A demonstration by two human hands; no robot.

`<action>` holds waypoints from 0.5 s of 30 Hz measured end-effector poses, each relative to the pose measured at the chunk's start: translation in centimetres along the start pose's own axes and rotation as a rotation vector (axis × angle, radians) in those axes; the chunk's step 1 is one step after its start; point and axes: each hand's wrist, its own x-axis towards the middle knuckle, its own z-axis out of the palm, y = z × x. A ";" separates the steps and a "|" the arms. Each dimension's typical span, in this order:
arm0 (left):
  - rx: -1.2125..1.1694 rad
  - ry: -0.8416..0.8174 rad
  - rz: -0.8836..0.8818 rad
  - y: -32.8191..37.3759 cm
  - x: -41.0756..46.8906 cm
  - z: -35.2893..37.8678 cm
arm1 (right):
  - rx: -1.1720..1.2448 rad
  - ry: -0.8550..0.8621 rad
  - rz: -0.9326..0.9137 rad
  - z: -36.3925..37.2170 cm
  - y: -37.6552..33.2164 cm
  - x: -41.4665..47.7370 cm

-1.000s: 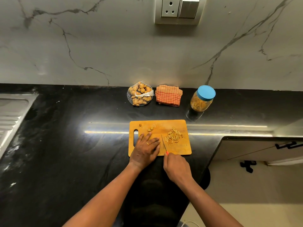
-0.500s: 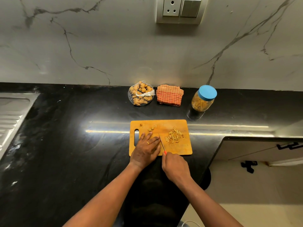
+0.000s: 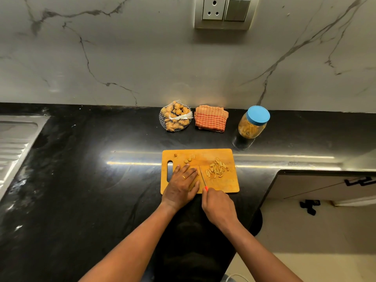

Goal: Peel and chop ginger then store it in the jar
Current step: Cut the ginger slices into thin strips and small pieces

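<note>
**Slicing ginger on the board, jar closed at the back**

Presses the left hand [image 3: 182, 186] down on the wooden cutting board [image 3: 225, 185], fingers stretched forward and fairly straight, a ring on one of them. Seems to pin a piece of ginger [image 3: 197, 171] under the fingertips (only a pale sliver shows there, right beside the blade). Grips the knife [image 3: 201, 175] in the right hand [image 3: 218, 208], fingers curled round the orange-red handle at the board's near edge. Points the thin blade away across the board, just right of the left fingertips.

Right of the blade, on the board: a loose heap of cut ginger strips [image 3: 216, 169]. Toward the board's far left, beyond the left hand: a few small ginger bits [image 3: 188, 159], apart from the heap.

At the back of the black countertop [image 3: 81, 180], against the marble wall [image 3: 122, 58], from left to right: a net bag of whole ginger [image 3: 176, 117], a folded orange checked cloth [image 3: 211, 118], and the jar [image 3: 251, 128], blue lid [image 3: 258, 115] on, yellowish contents inside. Jar well apart from the board, beyond its far right corner.

At the far left: a steel drainboard [image 3: 14, 139]. High on the wall: a socket and switch plate [image 3: 222, 12].
</note>
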 end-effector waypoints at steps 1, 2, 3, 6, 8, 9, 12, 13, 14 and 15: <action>-0.002 -0.004 -0.002 0.0 0.0 0.0 | 0.000 -0.003 -0.001 0.1 -0.1 0.0; -0.006 -0.007 -0.003 -0.1 0.0 0.0 | -0.001 -0.006 -0.001 0.1 -0.1 0.1; -0.011 -0.010 -0.003 -0.1 0.0 0.0 | -0.004 -0.007 -0.002 0.1 -0.2 0.1; -0.037 -0.010 -0.013 0.0 0.1 -0.1 | -0.014 -0.026 -0.027 0.3 -0.5 0.1; -0.091 0.013 -0.062 0.0 0.1 -0.2 | -0.002 -0.032 -0.018 0.5 -0.7 0.0; -0.119 0.027 -0.093 0.0 0.2 -0.3 | 0.009 -0.034 -0.005 0.6 -0.8 0.0; -0.154 0.044 -0.129 0.1 0.2 -0.6 | 0.020 -0.050 0.013 0.8 -1.0 0.0; -0.160 0.047 -0.128 0.2 0.2 -0.7 | 0.024 -0.050 0.015 0.8 -0.9 -0.1; -0.163 0.048 -0.129 0.2 0.3 -0.7 | 0.028 -0.047 0.020 0.7 -0.9 -0.1; -0.165 0.043 -0.132 0.3 0.3 -0.8 | 0.033 -0.044 0.028 0.6 -0.7 -0.1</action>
